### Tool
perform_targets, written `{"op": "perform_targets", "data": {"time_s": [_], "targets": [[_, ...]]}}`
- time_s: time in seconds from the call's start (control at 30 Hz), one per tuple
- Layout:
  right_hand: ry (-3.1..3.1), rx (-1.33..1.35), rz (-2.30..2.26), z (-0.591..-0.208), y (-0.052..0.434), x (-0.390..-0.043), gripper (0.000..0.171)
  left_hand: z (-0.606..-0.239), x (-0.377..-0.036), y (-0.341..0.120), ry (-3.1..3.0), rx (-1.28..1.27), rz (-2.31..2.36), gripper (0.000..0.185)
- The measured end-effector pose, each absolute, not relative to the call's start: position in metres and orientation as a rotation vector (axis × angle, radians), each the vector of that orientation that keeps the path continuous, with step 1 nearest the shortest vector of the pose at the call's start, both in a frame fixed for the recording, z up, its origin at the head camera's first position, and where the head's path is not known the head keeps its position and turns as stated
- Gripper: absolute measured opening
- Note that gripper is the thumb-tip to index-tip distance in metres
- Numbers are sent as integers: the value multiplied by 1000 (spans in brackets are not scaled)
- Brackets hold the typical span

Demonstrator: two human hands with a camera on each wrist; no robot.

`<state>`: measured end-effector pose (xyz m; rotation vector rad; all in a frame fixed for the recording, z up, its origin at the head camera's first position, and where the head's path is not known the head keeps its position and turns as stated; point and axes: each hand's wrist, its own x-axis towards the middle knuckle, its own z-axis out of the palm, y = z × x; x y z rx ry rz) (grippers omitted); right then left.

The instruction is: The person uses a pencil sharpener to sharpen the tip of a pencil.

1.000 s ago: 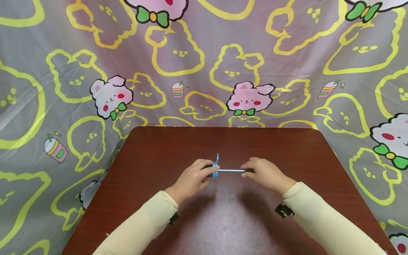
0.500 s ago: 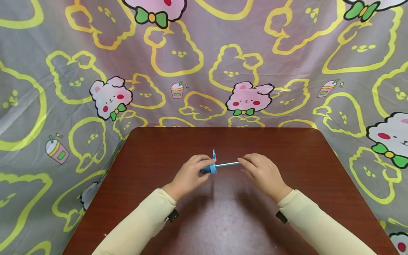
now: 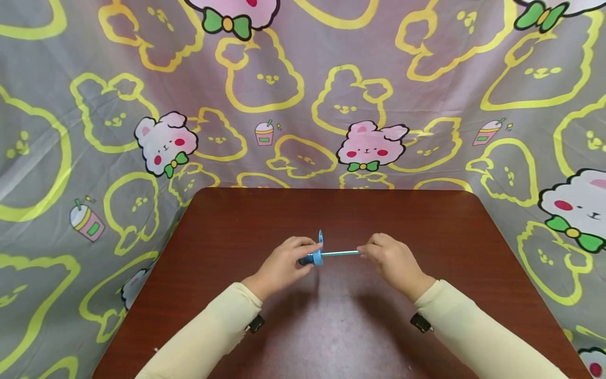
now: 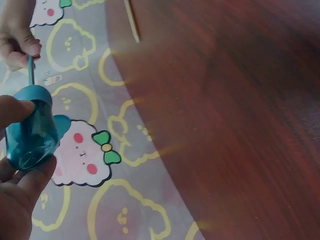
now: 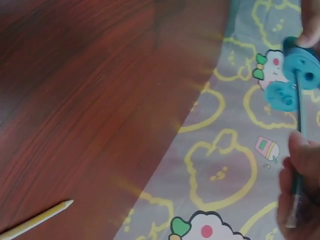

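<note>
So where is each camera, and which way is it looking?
Head: worn on the head, looks forward and down at the table; both hands and sleeves show.
Left wrist: looks along the left hand, which grips the blue sharpener.
Right wrist: looks past the right hand, which holds the pencil.
All three views show the sharpener and pencil.

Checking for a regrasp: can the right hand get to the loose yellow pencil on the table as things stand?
Probably not without letting go. The right hand pinches the blue pencil stuck in the sharpener that the left hand holds. The yellow pencil lies bare on the table; only the wrist views show it.
</note>
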<state>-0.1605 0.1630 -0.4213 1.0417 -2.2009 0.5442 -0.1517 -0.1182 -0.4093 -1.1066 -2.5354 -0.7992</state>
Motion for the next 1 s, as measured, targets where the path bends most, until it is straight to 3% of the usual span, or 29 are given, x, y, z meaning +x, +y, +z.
{"op": "perform_targets", "data": {"time_s": [0.3,0.47,0.73,0.83,1.0], "targets": [[-2799,971,1026,-405,168,-160,6,-417,-154,-117,-2245,-1278,-559,46],[-3039,875,1364,-397,173,-166,9,-419,-154,-115,-2162,-1336,-523,46],[-3019,837,1110,-394,173,-165,14,-415,-154,-114,-2201,-1268,-593,44],[-2980,819,943,-396,170,-162,23,-415,-154,-114,-2228,-1232,-594,44],[-2753,836,639,-400,165,-157,56,-414,-154,-114,-2299,-1164,-611,43]]}}
